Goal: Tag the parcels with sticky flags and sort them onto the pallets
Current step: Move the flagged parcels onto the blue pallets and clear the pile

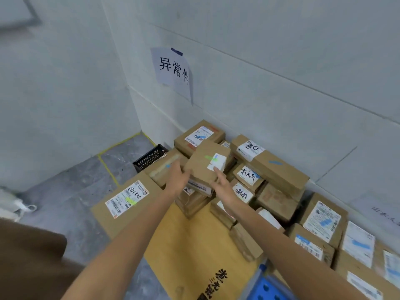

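Blue plastic piece (267, 285) at bottom edge. Looks like the sorting step: green-flagged parcel (202, 167) at centre pile. My right hand (224, 184) touches it straight-fingered; left hand (178, 176) is too blurred to tell its grip. Next, probably: settle it, let go.

The parcels (281, 169) lie piled against the wall (281, 72), below the paper sign (173, 70); the crate (149, 159) stands at their left.

Brown short sleeve (30, 263); both forearms (138, 230) bare.

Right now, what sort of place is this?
Probably a parcel depot's sorting corner: brown cardboard parcels with white shipping labels piled against the wall, a handwritten white paper sign taped above, yellow tape lines on the floor.
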Tool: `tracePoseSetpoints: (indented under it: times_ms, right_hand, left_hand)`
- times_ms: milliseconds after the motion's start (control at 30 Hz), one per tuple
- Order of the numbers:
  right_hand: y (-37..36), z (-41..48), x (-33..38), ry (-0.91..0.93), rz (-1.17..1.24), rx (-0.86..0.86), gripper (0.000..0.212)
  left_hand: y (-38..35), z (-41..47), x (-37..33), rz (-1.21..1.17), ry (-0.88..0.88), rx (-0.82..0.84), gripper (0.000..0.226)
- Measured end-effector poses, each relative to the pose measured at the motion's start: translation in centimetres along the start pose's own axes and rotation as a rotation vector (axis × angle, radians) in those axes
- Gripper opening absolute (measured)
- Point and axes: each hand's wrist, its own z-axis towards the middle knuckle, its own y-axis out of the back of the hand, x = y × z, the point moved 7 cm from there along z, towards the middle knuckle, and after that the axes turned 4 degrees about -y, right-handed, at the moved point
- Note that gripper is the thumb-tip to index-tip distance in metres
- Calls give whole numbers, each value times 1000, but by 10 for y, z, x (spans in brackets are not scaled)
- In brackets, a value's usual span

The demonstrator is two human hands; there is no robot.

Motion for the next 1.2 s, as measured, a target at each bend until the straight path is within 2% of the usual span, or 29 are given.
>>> tracePoseSetpoints:
  times_ms: [100,200,333,467,633,767,933,1200]
  right_hand:
    - [3,-2,-10,6,72,-42,52]
    - [16,-15,-18,59,111,-68,49]
    - [51,-58,-12,199,98,-152,45]
    - [108,-120,1,376,13,-291,45]
    - [193,-235,-14,547,-16,-419,40]
    - [270,-345,-69,587,6,-515,41]
    - [375,-486,-168,546,-3,-711,44]
    - [508,-672,-332,353,42,-930,45]
  left_hand:
    - [-6,-1,12,-29,2,31,14]
    - [-14,-16,9,-191,65,62,22]
    - [-29,-46,-22,-370,32,123,26]
    - [-49,-97,-81,-491,-77,194,37]
    - [-97,-192,-166,-502,-281,326,51]
    - [-168,-294,-227,-476,-381,456,54]
    - [-294,-440,-279,-474,-389,669,54]
    - [-476,-650,-312,-373,-328,953,51]
